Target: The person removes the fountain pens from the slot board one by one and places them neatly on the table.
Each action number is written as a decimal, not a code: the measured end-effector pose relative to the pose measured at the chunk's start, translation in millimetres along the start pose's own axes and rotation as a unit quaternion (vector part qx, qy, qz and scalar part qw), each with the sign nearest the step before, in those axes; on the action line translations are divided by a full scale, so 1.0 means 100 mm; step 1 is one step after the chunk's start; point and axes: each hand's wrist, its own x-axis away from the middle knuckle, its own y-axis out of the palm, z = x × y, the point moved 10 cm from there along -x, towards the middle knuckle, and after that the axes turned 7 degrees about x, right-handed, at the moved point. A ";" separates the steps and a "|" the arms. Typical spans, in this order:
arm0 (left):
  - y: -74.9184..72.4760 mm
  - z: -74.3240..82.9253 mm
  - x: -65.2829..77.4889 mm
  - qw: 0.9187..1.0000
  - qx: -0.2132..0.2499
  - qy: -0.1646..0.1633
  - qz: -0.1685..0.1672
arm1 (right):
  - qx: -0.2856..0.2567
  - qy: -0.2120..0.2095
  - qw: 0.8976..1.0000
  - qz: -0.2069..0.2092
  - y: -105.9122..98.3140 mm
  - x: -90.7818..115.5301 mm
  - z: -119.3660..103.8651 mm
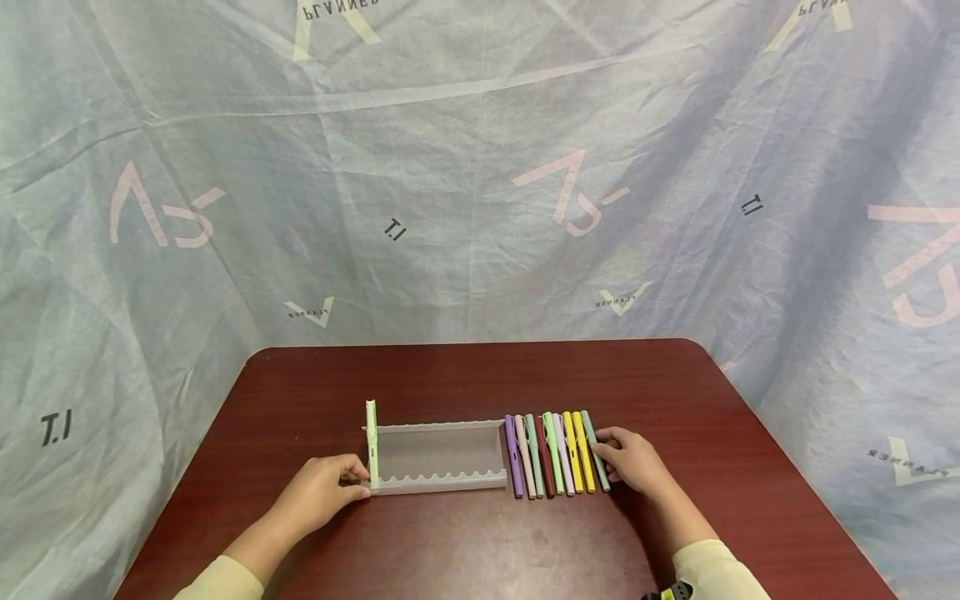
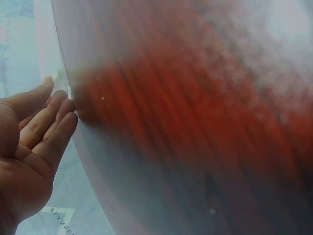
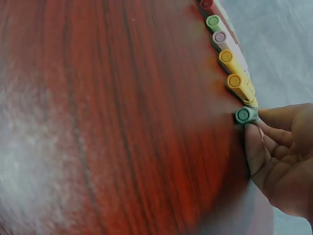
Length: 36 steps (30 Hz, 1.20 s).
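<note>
A pale plastic pen rack (image 1: 472, 481) with scalloped front and back edges lies on the table in the head view. One light green pen (image 1: 372, 446) lies across its left end. My left hand (image 1: 321, 493) grips the rack's left front corner, thumb at the front. To the right of the rack is a row of capped pens, starting with a purple pen (image 1: 513, 458). My right hand (image 1: 636, 461) pinches the grey-green pen (image 1: 597, 454) at the row's right end. In the right wrist view, fingers and thumb meet around this pen (image 3: 244, 115), beside a yellow pen (image 3: 235, 82).
Pink, green, dark red, lilac and yellow pens lie side by side between the rack and my right hand. The dark red wooden table (image 1: 480, 550) has rounded far corners. Printed grey cloth (image 1: 465, 183) hangs behind it and along both sides.
</note>
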 end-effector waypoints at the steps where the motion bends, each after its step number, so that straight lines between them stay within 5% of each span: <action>1: 0.00 0.00 0.00 1.000 0.000 0.000 0.000 | -0.005 0.002 1.000 0.000 0.00 0.00 0.00; 12: 0.01 -0.02 0.00 1.000 0.000 -0.001 0.003 | -0.010 0.008 1.000 -0.001 0.00 -0.01 0.02; 22: 0.00 0.02 0.00 1.000 0.000 0.016 0.002 | 0.023 -0.032 0.997 0.064 -0.18 -0.02 -0.28; 29: 0.00 0.01 -0.01 1.000 -0.002 0.006 0.000 | -0.109 -0.111 0.987 -0.050 0.16 0.04 -0.79; 36: -0.01 0.01 0.00 1.000 -0.004 0.007 0.001 | -0.141 -0.188 0.963 -0.132 0.59 0.11 -1.24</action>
